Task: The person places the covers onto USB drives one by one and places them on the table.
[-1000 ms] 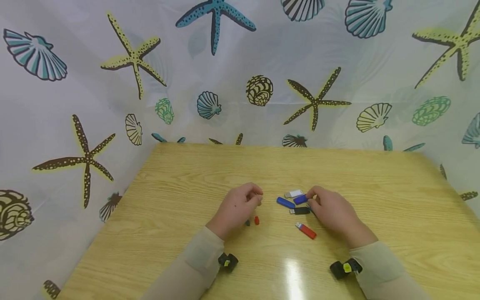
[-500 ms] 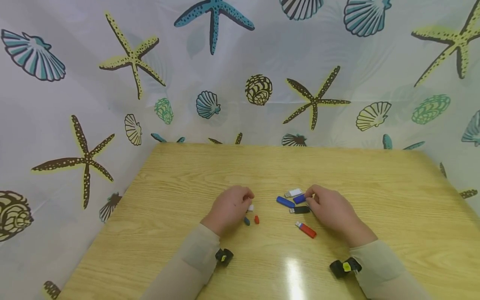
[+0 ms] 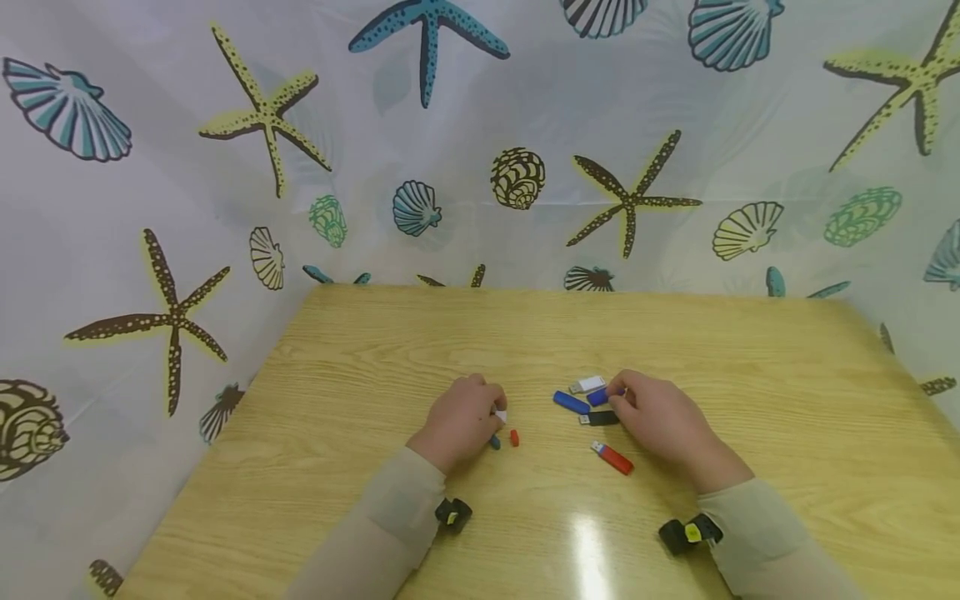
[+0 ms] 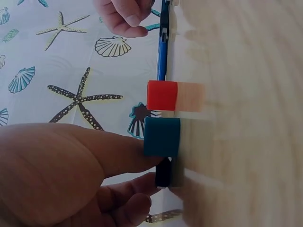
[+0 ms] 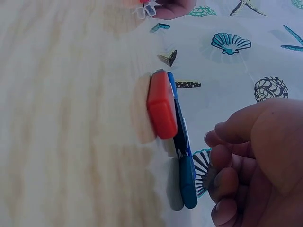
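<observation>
My left hand (image 3: 457, 421) is low over the table among small USB caps. In the left wrist view its thumb and finger pinch a black cap (image 4: 163, 173). Near that hand are a teal cap (image 4: 162, 137), a red cap (image 3: 514, 437) and a white cap (image 3: 501, 415). My right hand (image 3: 663, 417) hovers by the USB drives with loosely curled fingers, holding nothing. Its fingertips overlap a blue drive (image 3: 597, 397). Around it lie another blue drive (image 3: 572, 403), a white drive (image 3: 592, 384), a black drive (image 3: 602, 418) and a teal drive (image 5: 188, 182), mostly hidden in the head view.
A red USB drive (image 3: 615, 460) lies apart, nearer the front. Everything rests on a wood-grain table (image 3: 420, 333). A white sheet (image 3: 465, 142) printed with starfish and shells hangs behind and at the sides.
My left hand has shifted left and down toward the caps, its fingers now curled low among them, and the white cap has come into view. The right hand has barely moved.
</observation>
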`<act>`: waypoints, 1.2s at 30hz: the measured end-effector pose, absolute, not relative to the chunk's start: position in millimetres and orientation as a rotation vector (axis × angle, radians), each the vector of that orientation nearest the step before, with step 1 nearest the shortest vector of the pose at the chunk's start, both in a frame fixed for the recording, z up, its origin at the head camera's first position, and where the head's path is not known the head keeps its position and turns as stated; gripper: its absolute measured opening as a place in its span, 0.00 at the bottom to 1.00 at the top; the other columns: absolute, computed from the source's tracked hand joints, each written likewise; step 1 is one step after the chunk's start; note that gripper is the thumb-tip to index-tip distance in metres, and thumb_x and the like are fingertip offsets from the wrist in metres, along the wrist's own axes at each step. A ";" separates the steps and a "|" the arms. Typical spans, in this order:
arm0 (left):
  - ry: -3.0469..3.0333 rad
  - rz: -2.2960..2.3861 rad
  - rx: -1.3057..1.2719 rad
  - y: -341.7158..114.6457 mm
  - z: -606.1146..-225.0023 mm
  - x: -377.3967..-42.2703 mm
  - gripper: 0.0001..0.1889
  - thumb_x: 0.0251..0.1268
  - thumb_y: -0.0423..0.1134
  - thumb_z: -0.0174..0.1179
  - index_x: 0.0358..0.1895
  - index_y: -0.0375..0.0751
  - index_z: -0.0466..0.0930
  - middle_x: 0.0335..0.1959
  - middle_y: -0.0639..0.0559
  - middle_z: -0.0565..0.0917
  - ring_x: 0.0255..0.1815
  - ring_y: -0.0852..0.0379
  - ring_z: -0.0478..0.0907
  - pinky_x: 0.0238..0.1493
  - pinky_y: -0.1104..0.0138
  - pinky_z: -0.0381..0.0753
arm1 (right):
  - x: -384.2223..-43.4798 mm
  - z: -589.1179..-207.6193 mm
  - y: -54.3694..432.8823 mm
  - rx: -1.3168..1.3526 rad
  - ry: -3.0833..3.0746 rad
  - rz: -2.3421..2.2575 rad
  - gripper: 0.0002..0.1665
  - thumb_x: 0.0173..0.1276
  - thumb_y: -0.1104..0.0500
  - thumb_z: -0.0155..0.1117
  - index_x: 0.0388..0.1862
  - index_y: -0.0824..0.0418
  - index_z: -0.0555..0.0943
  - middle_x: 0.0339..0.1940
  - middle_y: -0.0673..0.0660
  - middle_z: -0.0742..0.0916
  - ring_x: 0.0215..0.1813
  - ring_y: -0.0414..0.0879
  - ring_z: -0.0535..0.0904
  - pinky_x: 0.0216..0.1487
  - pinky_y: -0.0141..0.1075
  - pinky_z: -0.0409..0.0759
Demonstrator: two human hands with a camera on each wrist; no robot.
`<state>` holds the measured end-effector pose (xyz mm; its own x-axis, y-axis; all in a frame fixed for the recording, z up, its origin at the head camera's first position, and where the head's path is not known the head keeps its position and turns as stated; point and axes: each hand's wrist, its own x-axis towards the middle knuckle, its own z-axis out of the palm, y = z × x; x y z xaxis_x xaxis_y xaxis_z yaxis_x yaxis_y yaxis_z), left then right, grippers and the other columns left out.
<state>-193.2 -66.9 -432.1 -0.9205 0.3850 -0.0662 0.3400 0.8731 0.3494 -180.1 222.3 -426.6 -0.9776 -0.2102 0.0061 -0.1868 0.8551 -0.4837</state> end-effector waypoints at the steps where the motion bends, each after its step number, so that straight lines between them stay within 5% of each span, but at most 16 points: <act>1: 2.911 0.509 0.569 -66.6 -432.3 -193.6 0.04 0.71 0.41 0.65 0.43 0.48 0.84 0.37 0.56 0.75 0.42 0.56 0.72 0.40 0.63 0.76 | -179.8 -426.4 222.5 -0.317 2.979 -0.773 0.09 0.76 0.56 0.57 0.50 0.57 0.81 0.23 0.51 0.75 0.24 0.46 0.67 0.25 0.39 0.63; 12: 2.902 0.618 0.529 -63.8 -428.8 -196.0 0.04 0.73 0.42 0.63 0.39 0.50 0.78 0.33 0.61 0.77 0.33 0.59 0.74 0.37 0.63 0.76 | -179.5 -426.0 219.9 -0.331 2.982 -0.786 0.09 0.76 0.57 0.59 0.50 0.57 0.81 0.26 0.50 0.78 0.27 0.46 0.70 0.28 0.39 0.66; 21: 2.894 0.842 0.507 -60.3 -424.1 -191.5 0.04 0.74 0.44 0.61 0.44 0.52 0.77 0.30 0.62 0.80 0.26 0.60 0.75 0.33 0.64 0.75 | -184.6 -422.4 213.8 -0.435 3.089 -0.666 0.12 0.75 0.58 0.61 0.53 0.60 0.83 0.44 0.54 0.82 0.42 0.49 0.79 0.46 0.51 0.79; 31: 2.852 0.944 0.502 -60.4 -423.8 -190.1 0.05 0.74 0.45 0.62 0.47 0.53 0.79 0.38 0.63 0.82 0.28 0.61 0.75 0.38 0.63 0.76 | -198.6 -427.6 200.2 -0.485 3.099 -0.533 0.20 0.76 0.56 0.60 0.61 0.62 0.81 0.53 0.61 0.81 0.54 0.59 0.76 0.51 0.54 0.77; 36: 2.857 0.947 0.536 -59.3 -423.0 -189.6 0.06 0.73 0.45 0.62 0.47 0.53 0.80 0.37 0.64 0.81 0.31 0.61 0.75 0.39 0.63 0.76 | -201.3 -429.2 199.6 -0.508 3.117 -0.397 0.21 0.76 0.57 0.60 0.64 0.61 0.80 0.55 0.62 0.81 0.51 0.59 0.74 0.48 0.52 0.78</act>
